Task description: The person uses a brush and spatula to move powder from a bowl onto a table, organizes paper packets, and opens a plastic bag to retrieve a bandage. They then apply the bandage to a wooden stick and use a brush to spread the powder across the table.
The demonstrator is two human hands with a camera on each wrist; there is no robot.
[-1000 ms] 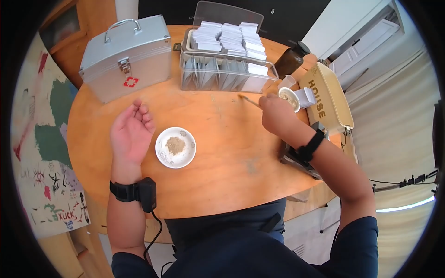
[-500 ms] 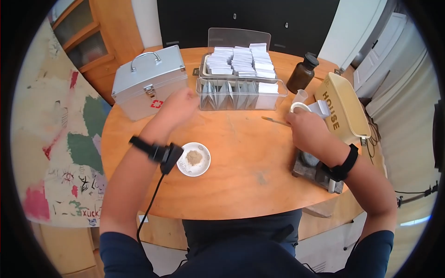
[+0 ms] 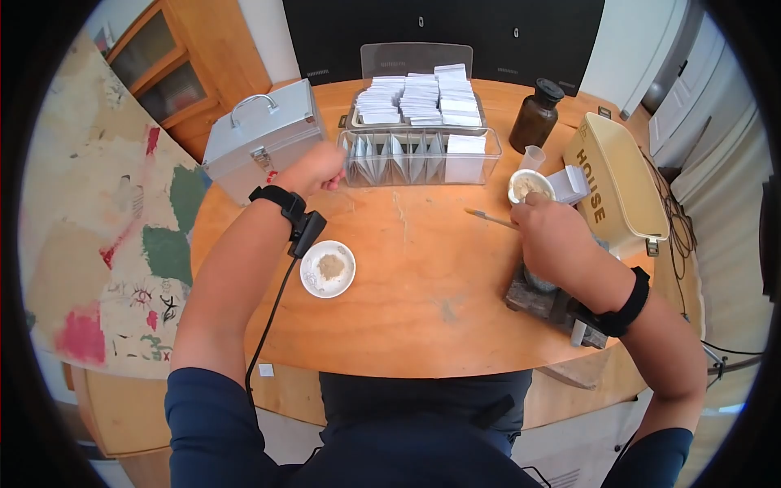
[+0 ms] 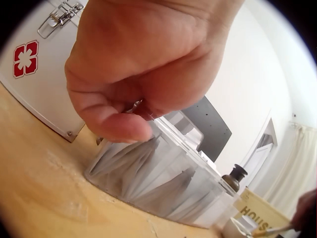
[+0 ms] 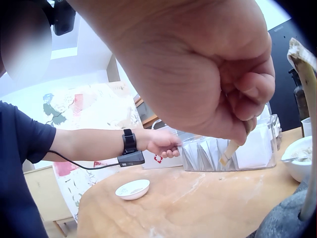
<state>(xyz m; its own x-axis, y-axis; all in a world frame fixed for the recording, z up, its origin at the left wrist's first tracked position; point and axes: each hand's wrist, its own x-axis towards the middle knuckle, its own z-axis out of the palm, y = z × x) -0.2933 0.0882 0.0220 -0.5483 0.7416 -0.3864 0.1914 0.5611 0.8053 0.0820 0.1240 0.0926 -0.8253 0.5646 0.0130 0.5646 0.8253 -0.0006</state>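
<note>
My left hand (image 3: 319,169) is at the left end of a clear plastic box (image 3: 464,175) of folded grey packets (image 3: 394,163). In the left wrist view its curled thumb and fingers grip the box's end rim. My right hand (image 3: 553,236) pinches a small brush (image 3: 488,216) beside a white bowl (image 3: 523,198) of pale, crumbly stuff. The brush's flat pale tip (image 5: 226,160) points down in the right wrist view. A white dish (image 3: 328,286) with a small heap of tan powder (image 3: 331,266) sits on the table, nearer the body.
A silver case (image 3: 244,134) with a red cross stands at the back left. Behind the packets is another bin of white paper slips (image 3: 419,102). On the right are a brown bottle (image 3: 534,122), plastic cup (image 3: 533,157), yellow HOUSE box (image 3: 587,167) and stone grinder (image 3: 537,297).
The left hand has moved from beside the dish to the plastic box, its fingers now curled at the rim. My right hand stays by the bowl with the brush. The head view has shifted.
</note>
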